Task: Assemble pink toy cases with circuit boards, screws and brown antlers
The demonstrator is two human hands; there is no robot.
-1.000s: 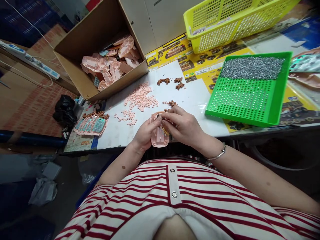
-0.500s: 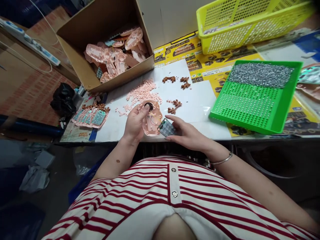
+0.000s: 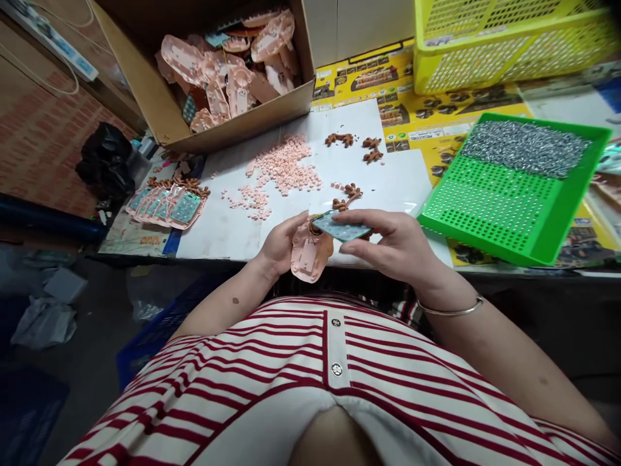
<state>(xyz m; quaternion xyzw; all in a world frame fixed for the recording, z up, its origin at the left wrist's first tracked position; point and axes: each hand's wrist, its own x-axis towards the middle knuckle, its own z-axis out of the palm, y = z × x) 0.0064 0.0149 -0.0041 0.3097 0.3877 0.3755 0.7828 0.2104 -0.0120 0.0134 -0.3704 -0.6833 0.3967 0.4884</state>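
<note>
My left hand grips a pink plastic shell half by its left side, over the front edge of the table. The shell's hollow inside, with small posts, faces up. Between the thumb and fingers of my right hand is a flat circuit board with a grey-blue keypad side. It is tilted, and its left end hangs over the top of the shell. Just beyond lie brown antler-shaped pieces. A pile of small pink plastic bits is spread behind my left hand.
A green tray of metal screws lies at the right, with a yellow basket behind it. At the back left, a cardboard box holds many pink shells. Several shells with keypads lie stacked at the left.
The board came into view in my right hand, was apart from the shell, and now has been raised and brought over its upper end. The shell moved right and toward me.
</note>
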